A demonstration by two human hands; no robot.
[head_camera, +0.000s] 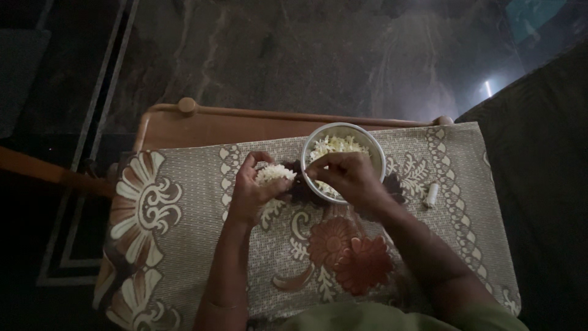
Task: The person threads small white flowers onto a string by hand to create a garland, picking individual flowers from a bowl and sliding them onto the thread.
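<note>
White blossoms bunched in the left hand [252,191]

Fingers curl tight around the small white flower cluster [274,173]; right hand [349,179] pinches closed at the round steel bowl [375,147] on patterned cloth [184,233].

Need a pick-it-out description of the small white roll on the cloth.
Start at the patterned cloth over the wooden table, then the metal bowl of white flowers by the right hand. Right of the bowl, lying alone by the leaf border, is the small white roll: cylindrical, nothing touching it.
</note>
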